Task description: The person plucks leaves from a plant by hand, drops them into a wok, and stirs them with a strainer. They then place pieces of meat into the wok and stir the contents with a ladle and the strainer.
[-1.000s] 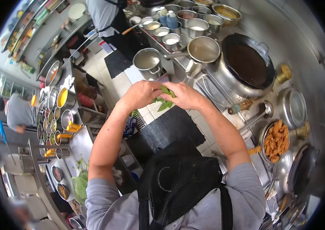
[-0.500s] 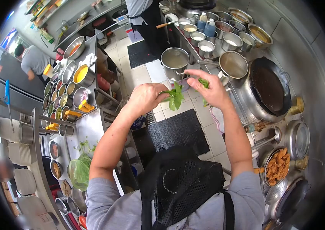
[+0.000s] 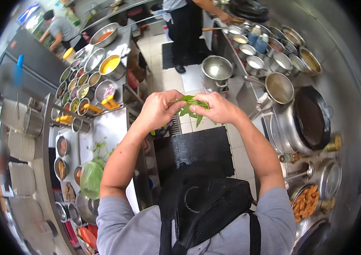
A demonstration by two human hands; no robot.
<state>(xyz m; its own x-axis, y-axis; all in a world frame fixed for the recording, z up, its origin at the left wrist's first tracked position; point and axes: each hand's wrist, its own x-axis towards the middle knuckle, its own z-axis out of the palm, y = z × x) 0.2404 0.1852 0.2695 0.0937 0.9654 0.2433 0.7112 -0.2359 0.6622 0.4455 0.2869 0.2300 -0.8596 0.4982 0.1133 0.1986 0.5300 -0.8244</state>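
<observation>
Grip closed on each side, left hand [image 3: 160,109] and right hand [image 3: 218,108] are pinching leafy greens [image 3: 185,111], apparently picking them apart; the next pull is calling for firm pinching.

Setting: working kitchen of a restaurant type, more than one person present.
Evidence: large wok [image 3: 312,117] at right with dark contents; saucepan [image 3: 279,88] beside it; fried food [image 3: 305,203] in a round vessel; many small metal tubs [image 3: 255,63] grouped near squeeze bottles [image 3: 261,43]; further tubs of ingredients on the left counter [image 3: 109,123]; stacked dishes [image 3: 21,145] on shelving; tall pot [image 3: 217,70] on tiled floor side; co-worker [image 3: 177,32] in dark apron.
</observation>
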